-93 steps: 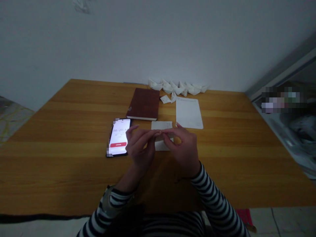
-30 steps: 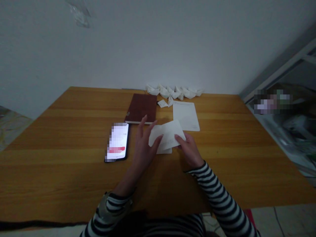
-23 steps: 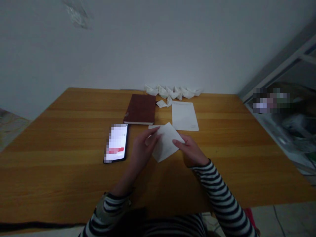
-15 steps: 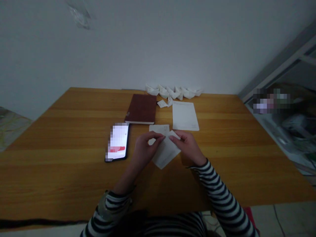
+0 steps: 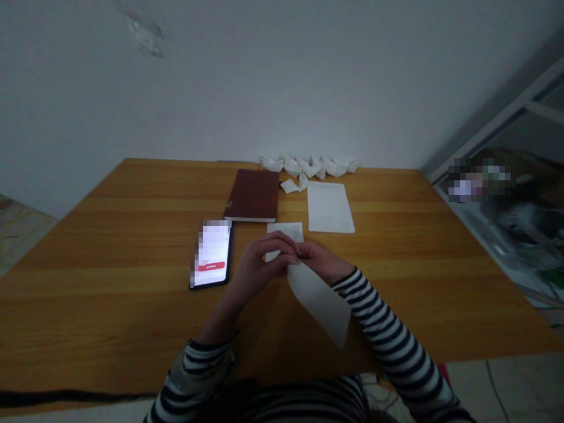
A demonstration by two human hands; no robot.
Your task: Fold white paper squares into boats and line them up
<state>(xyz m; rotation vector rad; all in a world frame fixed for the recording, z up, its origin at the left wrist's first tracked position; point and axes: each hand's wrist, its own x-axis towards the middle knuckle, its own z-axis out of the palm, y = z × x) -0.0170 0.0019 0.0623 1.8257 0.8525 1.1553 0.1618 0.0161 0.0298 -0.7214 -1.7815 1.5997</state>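
A white sheet of paper (image 5: 321,302) is pinched at its upper left end between both hands and slants down toward my right forearm. My left hand (image 5: 264,264) is closed, thumb and fingertips meeting on the sheet's end. My right hand (image 5: 324,261) closes on the same spot from the other side, its fingertips partly hidden behind the left ones. Just beyond, another white paper (image 5: 284,228) lies flat on the table, partly covered by my left hand.
A phone with a lit screen (image 5: 212,252) lies left of my hands. Behind are a dark red notebook (image 5: 253,195), a white paper pad (image 5: 330,207) and several folded white paper shapes (image 5: 311,166) along the wall. The wooden table (image 5: 418,282) extends both ways.
The held paper has swung round to the right and now trails toward my right forearm. My right hand has moved in against my left, their fingertips now together.
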